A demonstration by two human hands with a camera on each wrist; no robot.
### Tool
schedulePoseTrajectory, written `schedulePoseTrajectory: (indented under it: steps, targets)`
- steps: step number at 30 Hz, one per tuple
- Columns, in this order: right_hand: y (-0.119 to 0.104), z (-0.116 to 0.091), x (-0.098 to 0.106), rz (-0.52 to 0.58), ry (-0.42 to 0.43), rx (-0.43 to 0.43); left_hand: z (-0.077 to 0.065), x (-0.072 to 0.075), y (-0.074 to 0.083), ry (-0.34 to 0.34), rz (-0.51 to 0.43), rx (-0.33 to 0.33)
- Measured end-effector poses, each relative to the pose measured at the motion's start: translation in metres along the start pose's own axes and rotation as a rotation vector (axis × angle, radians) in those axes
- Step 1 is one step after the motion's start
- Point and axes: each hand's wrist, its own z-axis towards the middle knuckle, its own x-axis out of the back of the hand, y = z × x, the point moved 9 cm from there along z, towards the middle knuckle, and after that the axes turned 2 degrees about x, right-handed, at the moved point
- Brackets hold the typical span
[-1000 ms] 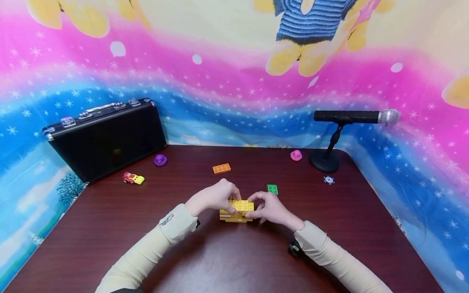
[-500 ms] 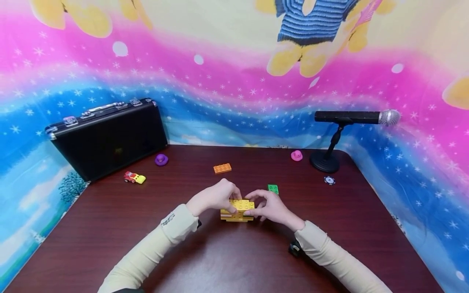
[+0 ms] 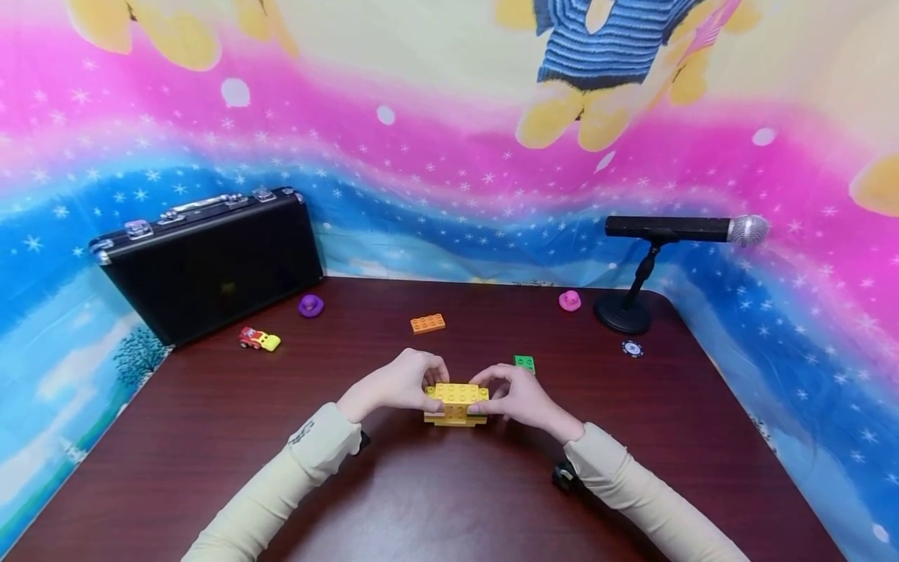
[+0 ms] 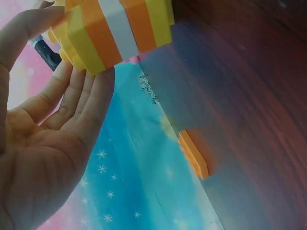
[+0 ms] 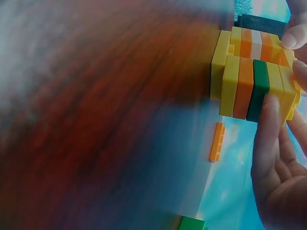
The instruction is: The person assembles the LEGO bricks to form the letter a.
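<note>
A toy-brick structure (image 3: 458, 395) stands on the table in front of me, its studded yellow top facing up. My left hand (image 3: 397, 382) grips its left end, thumb on the near side and fingers behind. At the other end, my right hand (image 3: 518, 401) pinches the structure, its thumb on the near face. The left wrist view shows yellow, orange and white layers in the left stack (image 4: 117, 28). In the right wrist view, the right stack (image 5: 252, 88) has yellow, orange and green layers, and a gap separates the two stacks above a yellow base.
Beyond the hands lie an orange brick (image 3: 428, 323) and a green brick (image 3: 524, 364). Farther off are a toy car (image 3: 259, 339), a purple hat-like toy (image 3: 310, 305), a pink toy (image 3: 570, 300) and a poker chip (image 3: 632, 348). A black case (image 3: 211, 265) and a microphone stand (image 3: 623, 311) flank the back.
My left hand has slid leftward along the structure to its left end, uncovering more of the yellow top. The right fingers shifted slightly early on, and the right hand still holds its end.
</note>
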Motion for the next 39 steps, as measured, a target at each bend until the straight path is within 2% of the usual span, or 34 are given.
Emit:
schedulePoseTrajectory:
  steps: [6, 9, 11, 14, 16, 23, 26, 28, 31, 36, 39]
  targets:
    - [-0.004, 0.001, 0.007, -0.105, 0.031, 0.058, 0.002, 0.000, 0.000, -0.016, -0.016, 0.003]
    - [-0.016, -0.002, 0.009, -0.100, 0.030, 0.084, 0.003, 0.000, 0.002, -0.026, -0.025, 0.005]
    - [-0.016, -0.002, 0.009, -0.085, 0.028, 0.093, 0.004, -0.001, 0.003, -0.031, -0.030, 0.005]
    - [-0.014, -0.003, 0.008, -0.079, 0.023, 0.077, 0.005, -0.001, 0.004, -0.038, -0.040, 0.005]
    - [-0.003, 0.000, 0.007, -0.081, 0.030, 0.079, 0.005, -0.002, 0.004, -0.043, -0.047, 0.010]
    - [-0.002, 0.000, 0.004, -0.048, 0.027, 0.098, 0.006, -0.003, 0.000, -0.070, -0.051, 0.021]
    - [-0.002, 0.001, 0.004, -0.068, 0.024, 0.102, 0.008, -0.001, -0.004, -0.086, -0.082, 0.032]
    - [-0.002, 0.001, 0.004, -0.083, 0.023, 0.100, 0.010, 0.004, -0.012, -0.075, -0.127, 0.062]
    - [-0.002, 0.003, 0.005, -0.101, 0.024, 0.096, 0.018, 0.019, -0.033, 0.006, -0.184, 0.131]
    - [-0.001, 0.004, 0.004, -0.112, 0.025, 0.085, 0.031, 0.044, -0.084, 0.191, -0.113, 0.256]
    - [-0.001, 0.004, 0.003, -0.102, 0.021, 0.081, 0.035, 0.048, -0.114, 0.240, -0.073, 0.343]
